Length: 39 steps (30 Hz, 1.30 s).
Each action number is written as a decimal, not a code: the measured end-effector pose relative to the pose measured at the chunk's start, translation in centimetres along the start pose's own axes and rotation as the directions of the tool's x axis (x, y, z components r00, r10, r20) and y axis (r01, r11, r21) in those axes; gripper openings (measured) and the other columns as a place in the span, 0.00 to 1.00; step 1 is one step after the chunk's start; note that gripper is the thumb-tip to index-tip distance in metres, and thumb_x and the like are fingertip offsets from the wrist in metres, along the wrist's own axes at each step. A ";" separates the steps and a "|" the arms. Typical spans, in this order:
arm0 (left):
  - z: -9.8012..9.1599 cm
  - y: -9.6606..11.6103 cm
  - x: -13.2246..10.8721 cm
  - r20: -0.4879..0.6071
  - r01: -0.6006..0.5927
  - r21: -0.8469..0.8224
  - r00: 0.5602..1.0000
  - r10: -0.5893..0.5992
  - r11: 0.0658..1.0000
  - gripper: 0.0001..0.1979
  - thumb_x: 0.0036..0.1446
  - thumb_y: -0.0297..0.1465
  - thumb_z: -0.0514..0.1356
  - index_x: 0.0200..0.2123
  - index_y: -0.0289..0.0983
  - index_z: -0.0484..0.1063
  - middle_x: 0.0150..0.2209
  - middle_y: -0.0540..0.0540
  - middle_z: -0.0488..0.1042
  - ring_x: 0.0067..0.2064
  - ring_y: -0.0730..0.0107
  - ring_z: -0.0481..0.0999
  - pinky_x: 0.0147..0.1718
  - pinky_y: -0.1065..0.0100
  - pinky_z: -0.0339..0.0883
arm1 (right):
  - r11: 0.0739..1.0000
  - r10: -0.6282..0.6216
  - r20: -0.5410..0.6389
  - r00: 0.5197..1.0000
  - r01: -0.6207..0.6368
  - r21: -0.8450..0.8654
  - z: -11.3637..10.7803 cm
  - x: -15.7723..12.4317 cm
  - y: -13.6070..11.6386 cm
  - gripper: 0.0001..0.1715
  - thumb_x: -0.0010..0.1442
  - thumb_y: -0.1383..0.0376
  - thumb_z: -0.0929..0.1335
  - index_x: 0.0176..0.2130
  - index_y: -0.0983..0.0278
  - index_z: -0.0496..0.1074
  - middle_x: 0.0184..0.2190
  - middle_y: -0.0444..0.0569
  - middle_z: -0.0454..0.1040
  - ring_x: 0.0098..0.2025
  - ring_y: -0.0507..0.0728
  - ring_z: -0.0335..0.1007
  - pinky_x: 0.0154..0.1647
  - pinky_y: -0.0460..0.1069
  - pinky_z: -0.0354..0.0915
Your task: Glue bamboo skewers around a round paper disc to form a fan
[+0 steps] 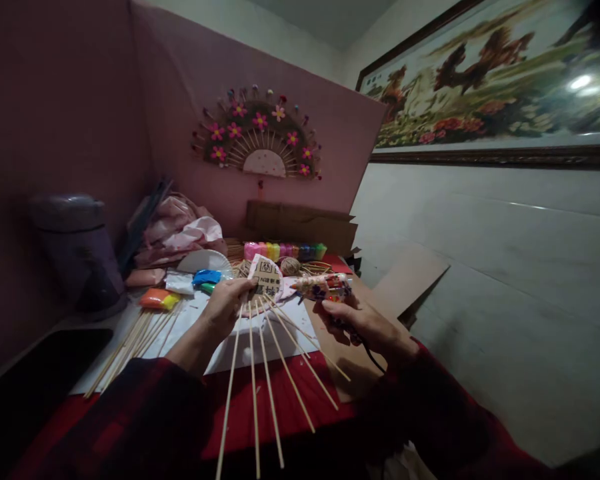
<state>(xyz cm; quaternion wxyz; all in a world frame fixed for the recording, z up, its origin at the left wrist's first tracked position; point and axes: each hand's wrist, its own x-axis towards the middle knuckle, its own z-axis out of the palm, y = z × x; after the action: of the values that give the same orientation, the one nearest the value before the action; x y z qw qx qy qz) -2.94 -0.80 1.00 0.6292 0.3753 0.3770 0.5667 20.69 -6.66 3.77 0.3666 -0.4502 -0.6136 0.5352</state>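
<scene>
My left hand (pixel 230 303) pinches the left edge of a rounded cardboard piece (pixel 269 273) with dark printed characters. Several thin wooden sticks (pixel 264 353) fan out from that cardboard toward me over the red cloth. In my right hand (pixel 353 320) is a glue gun (pixel 325 288) with a colourful pattern, its nozzle pointing left, close to the right side of the cardboard. A dark cord hangs below the right hand. Whether glue is coming out of the nozzle is too small to tell.
Loose sticks (pixel 133 343) lie at the left beside orange and blue clay packets (pixel 207 277). A lidded purple container (pixel 77 253) stands far left. Behind are a row of coloured packs (pixel 285 251) and a twine ball (pixel 291 266). A flower-decorated fan (pixel 260 137) hangs on the pink board.
</scene>
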 end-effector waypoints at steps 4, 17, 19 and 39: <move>0.5 0.3 -0.7 0.060 -0.010 0.072 0.998 0.006 0.997 0.07 0.37 0.29 0.63 0.22 0.31 0.73 0.21 0.44 0.75 0.20 0.70 0.72 0.18 0.71 0.65 | 0.986 0.010 0.045 0.999 -0.002 -0.166 0.9 -0.2 -0.9 0.21 0.57 0.50 0.66 0.31 0.66 0.65 0.17 0.38 0.58 0.14 0.44 0.50 0.12 0.41 0.47; 0.9 0.1 -1.0 0.077 -0.021 0.125 0.997 0.011 0.992 0.08 0.38 0.31 0.63 0.23 0.32 0.71 0.20 0.47 0.71 0.19 0.71 0.70 0.18 0.69 0.63 | 0.942 -0.102 0.053 0.993 0.114 -0.316 2.9 -0.8 -2.6 0.16 0.58 0.55 0.67 0.40 0.64 0.68 0.20 0.40 0.60 0.19 0.47 0.52 0.16 0.42 0.53; 0.8 0.1 -1.0 0.078 -0.018 0.126 0.997 0.008 0.992 0.09 0.38 0.32 0.63 0.23 0.32 0.71 0.20 0.47 0.71 0.19 0.70 0.70 0.18 0.69 0.63 | 0.939 -0.089 0.050 0.995 0.101 -0.329 2.9 -0.8 -2.6 0.17 0.58 0.55 0.67 0.41 0.65 0.68 0.20 0.40 0.60 0.19 0.47 0.52 0.16 0.42 0.54; 0.9 0.1 -1.0 0.101 -0.009 0.109 0.995 -0.002 0.994 0.09 0.36 0.32 0.64 0.22 0.32 0.72 0.20 0.45 0.73 0.21 0.70 0.71 0.21 0.68 0.65 | 0.946 -0.082 0.057 0.995 0.095 -0.309 3.0 -1.1 -2.3 0.19 0.58 0.53 0.66 0.42 0.65 0.66 0.20 0.39 0.58 0.19 0.47 0.51 0.17 0.42 0.55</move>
<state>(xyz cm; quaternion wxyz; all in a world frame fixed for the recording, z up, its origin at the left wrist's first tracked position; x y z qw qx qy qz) -2.21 -1.83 1.49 0.6251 0.4381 0.3745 0.5264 17.92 -8.72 5.64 0.3014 -0.4627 -0.7176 0.4244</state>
